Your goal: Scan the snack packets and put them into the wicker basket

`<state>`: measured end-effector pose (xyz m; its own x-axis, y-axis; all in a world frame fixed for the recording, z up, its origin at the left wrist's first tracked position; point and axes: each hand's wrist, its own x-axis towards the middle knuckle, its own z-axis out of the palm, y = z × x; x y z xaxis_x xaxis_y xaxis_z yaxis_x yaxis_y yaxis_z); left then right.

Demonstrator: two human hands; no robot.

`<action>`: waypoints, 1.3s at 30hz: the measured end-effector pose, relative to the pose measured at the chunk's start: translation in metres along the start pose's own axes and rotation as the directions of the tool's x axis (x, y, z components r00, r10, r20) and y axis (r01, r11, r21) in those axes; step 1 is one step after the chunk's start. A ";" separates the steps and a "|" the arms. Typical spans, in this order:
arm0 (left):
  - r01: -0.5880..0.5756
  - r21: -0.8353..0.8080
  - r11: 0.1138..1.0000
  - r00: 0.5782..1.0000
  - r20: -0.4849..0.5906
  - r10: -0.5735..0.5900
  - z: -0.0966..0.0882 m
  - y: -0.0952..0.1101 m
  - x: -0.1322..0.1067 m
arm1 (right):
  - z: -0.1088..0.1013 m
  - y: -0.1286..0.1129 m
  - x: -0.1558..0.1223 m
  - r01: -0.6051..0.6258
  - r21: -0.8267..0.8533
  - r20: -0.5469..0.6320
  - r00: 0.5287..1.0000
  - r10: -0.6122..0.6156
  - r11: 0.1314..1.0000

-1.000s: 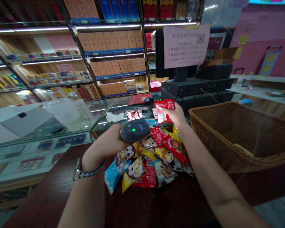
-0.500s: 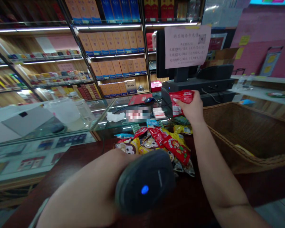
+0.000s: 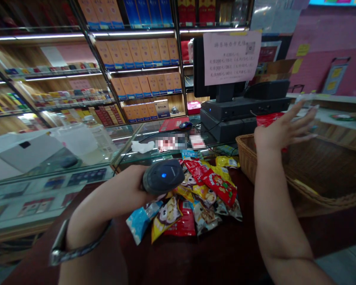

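At one o'clock, the right hand point(image 3: 281, 128) spreads wide open above a wicker basket point(image 3: 246, 152), gripping nothing, with a red packet point(image 3: 268, 119) just behind its palm. At eleven, the left hand point(image 3: 127, 186) closes around a barcode scanner point(image 3: 163, 176), just beside snack bags point(image 3: 190, 206) heaped at twelve on the dark counter point(image 3: 195, 257).

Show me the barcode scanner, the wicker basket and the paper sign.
Barcode scanner point(image 3: 160, 183), head view, top beside the blue light.
Wicker basket point(image 3: 245, 156), head view, outer side wall.
Paper sign point(image 3: 231, 53), head view, middle of the sheet.

1 head-worn camera looks forward and down over the counter point(image 3: 225, 253).
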<state>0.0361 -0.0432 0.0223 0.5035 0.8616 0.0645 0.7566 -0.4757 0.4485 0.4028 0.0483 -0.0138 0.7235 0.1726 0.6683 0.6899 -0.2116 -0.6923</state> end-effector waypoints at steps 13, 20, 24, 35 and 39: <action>-0.014 -0.025 1.000 0.997 0.069 0.016 -0.004 0.004 -0.006 | -0.002 -0.003 0.002 0.122 0.054 0.160 0.979 -0.129 0.991; -0.033 -0.037 0.999 0.996 0.076 0.035 -0.004 0.002 -0.006 | 0.033 -0.036 -0.056 0.237 0.360 0.888 0.209 -0.410 0.902; -0.033 -0.035 0.999 0.997 0.069 0.035 -0.002 0.002 -0.004 | 0.060 -0.046 -0.104 0.402 0.256 0.966 -0.090 -0.241 0.879; -0.012 -0.036 0.999 0.998 0.061 0.014 -0.003 0.001 -0.005 | 0.082 -0.034 -0.108 0.204 0.317 0.936 -0.227 -0.271 0.926; -0.009 -0.040 0.999 0.999 0.048 0.011 -0.003 0.000 -0.004 | 0.089 -0.029 -0.115 0.016 0.214 0.946 -0.254 -0.203 0.977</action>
<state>0.0329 -0.0456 0.0245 0.5309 0.8470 0.0263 0.7351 -0.4757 0.4831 0.3016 0.1205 -0.0948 -0.3030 0.9090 -0.2864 0.6903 0.0022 -0.7235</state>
